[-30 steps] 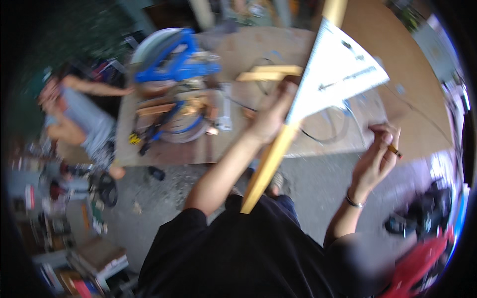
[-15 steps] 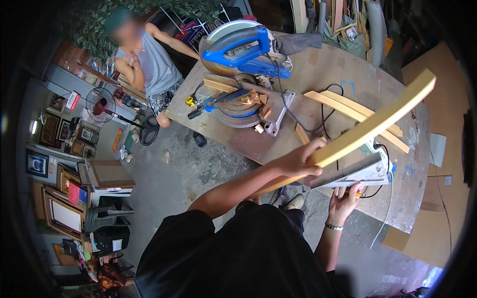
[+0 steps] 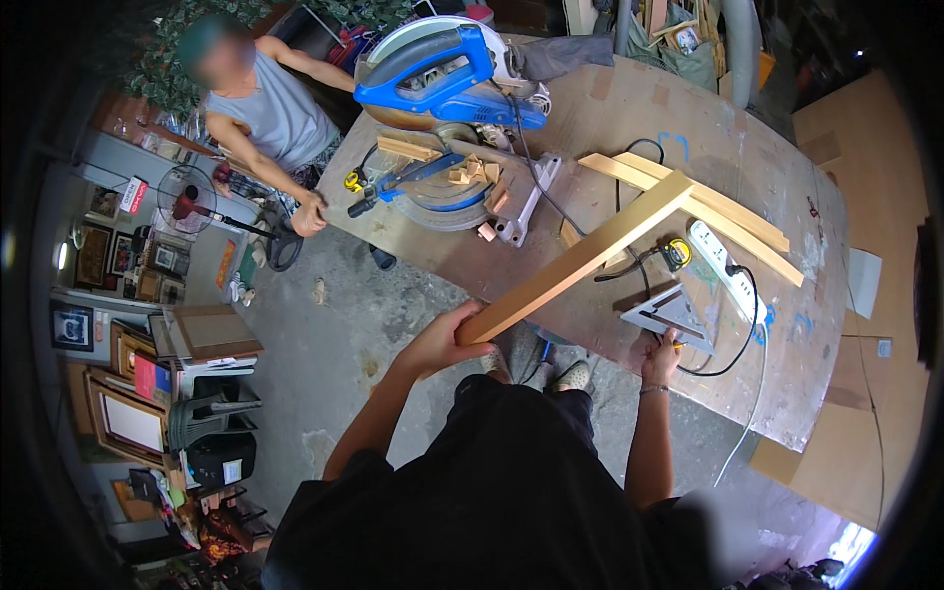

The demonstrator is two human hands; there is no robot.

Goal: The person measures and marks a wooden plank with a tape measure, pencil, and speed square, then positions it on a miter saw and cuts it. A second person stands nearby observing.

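Observation:
My left hand grips the lower end of a long wooden board, which angles up and right over the workbench. At the bench's near edge, my right hand is closed on a yellow pencil, fingers touching a triangular metal square; whether it also grips the square is unclear. Beyond the square are a tape measure and a white power strip with cords. Two other boards lie crossing the bench's right part.
A blue mitre saw with wood offcuts occupies the bench's far left. A co-worker is at that end, near a standing fan. Stacked frames lean at left; cardboard sheets stand at right.
The board in my left hand has moved down and left. The square has dropped lower toward the bench, uncovering the tape measure. The co-worker's hand has moved down from the chest.

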